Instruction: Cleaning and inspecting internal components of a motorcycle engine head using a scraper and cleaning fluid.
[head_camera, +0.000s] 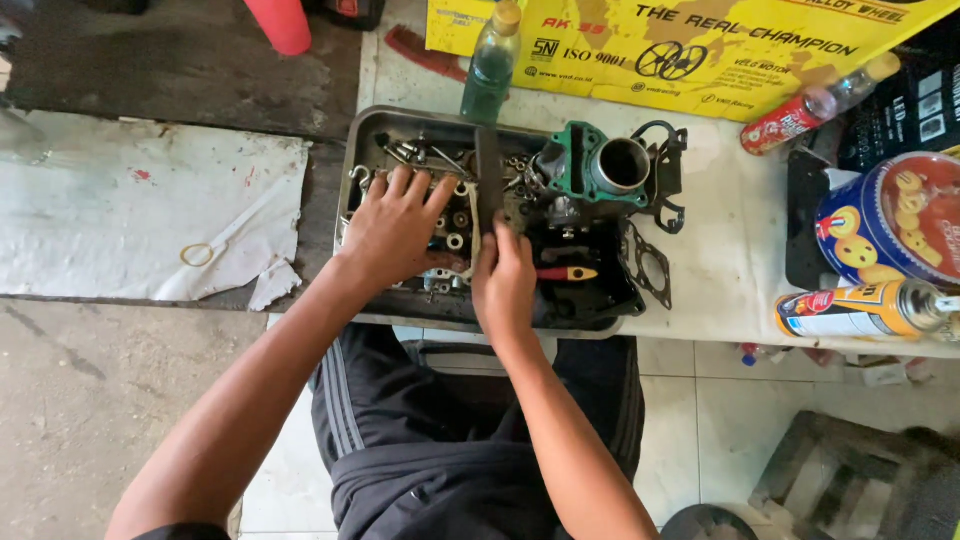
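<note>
Both bare hands rest inside a shallow black metal parts tray (352, 150). The left hand (395, 228) lies spread, fingers apart, over loose silver bolts and washers (452, 228) in the tray's left half. The right hand (503, 282) has fingertips drawn together on a small part; what it grips cannot be told. A green-gasketed engine cylinder (600, 165) sits far right. Sorting goes best slowly, keeping small pieces inside the tray.
</note>
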